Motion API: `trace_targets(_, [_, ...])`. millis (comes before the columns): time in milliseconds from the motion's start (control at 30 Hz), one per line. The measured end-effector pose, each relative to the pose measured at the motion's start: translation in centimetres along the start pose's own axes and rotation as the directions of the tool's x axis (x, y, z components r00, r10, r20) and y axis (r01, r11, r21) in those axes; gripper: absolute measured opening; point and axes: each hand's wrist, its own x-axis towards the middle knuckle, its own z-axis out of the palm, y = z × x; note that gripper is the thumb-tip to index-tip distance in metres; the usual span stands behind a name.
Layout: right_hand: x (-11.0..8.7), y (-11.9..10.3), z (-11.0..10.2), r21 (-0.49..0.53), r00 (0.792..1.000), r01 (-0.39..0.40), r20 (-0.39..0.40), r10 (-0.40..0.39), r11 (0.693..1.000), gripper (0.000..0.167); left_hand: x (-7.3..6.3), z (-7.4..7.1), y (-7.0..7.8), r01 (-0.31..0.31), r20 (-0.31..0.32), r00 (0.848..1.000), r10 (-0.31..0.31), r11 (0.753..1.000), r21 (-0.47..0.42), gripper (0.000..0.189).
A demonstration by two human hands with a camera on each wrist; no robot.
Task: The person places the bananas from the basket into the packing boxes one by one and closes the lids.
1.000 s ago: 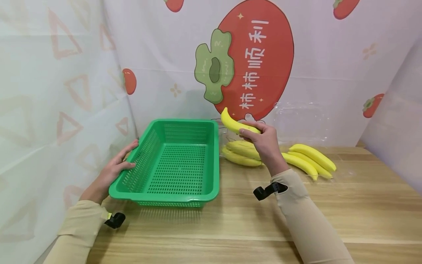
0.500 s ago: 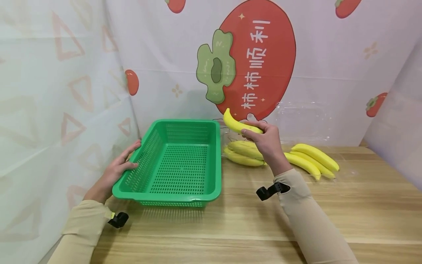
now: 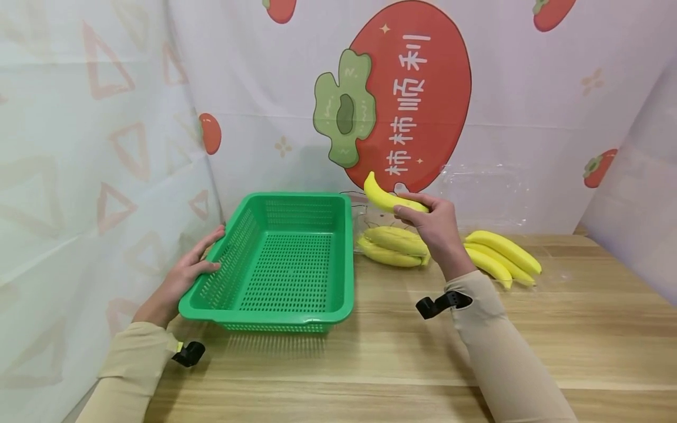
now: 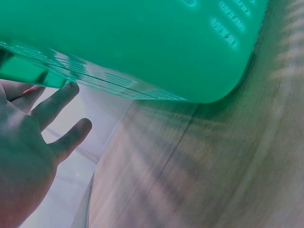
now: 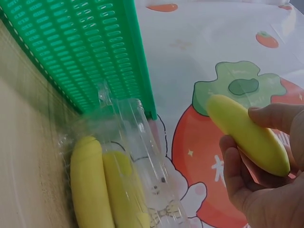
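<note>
In the head view, my left hand (image 3: 182, 279) touches the left rim of a green perforated plastic basket (image 3: 345, 270), thumb over the rim. The left wrist view shows its fingers (image 4: 52, 107) spread and fairly straight beside the basket wall. My right hand (image 3: 436, 226) pinches a yellow banana (image 3: 388, 200) at one end between thumb and fingers, raised right of the basket with its tip pointing up and left. Under it, several bananas (image 3: 391, 255) lie in a clear plastic clamshell box (image 5: 142, 128), and more bananas (image 3: 502, 252) lie to the right of the forearm.
A wood-grain table (image 3: 381, 364) carries everything. Behind it hangs a white cloth (image 3: 254, 76) printed with persimmons, and another cloth (image 3: 69, 235) runs close along the left side. The clamshell's raised transparent lid (image 3: 483, 194) leans near the back cloth.
My right hand has drifted slightly right with the banana, away from the basket. The left hand and basket keep their places relative to each other.
</note>
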Motion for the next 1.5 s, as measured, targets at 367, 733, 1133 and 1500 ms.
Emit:
trace_targets(367, [0.0,-0.6,-1.5,-0.056,0.999,0.035,-0.021,-0.036,0.998,0.046,-0.1,0.1,0.2,-0.005,0.012,1.000,0.005,1.000,-0.001,0.072])
trace_targets(733, [-0.5,-1.4,-3.2,-0.082,0.998,0.058,-0.016,-0.060,0.995,0.047,-0.2,-0.3,0.2,-0.004,0.025,1.000,0.004,1.000,-0.007,0.073])
trace_targets(1133, [-0.4,-1.0,-6.1,-0.007,0.998,0.040,-0.039,-0.040,0.999,0.053,-0.2,-0.3,-0.3,-0.027,0.028,0.999,0.028,1.000,-0.015,0.073])
trace_targets(1500, [-0.7,-0.5,-8.5,-0.032,0.997,0.021,-0.077,-0.023,0.999,0.057,-0.1,-0.2,-0.5,-0.035,0.035,0.999,0.036,0.999,-0.025,0.073])
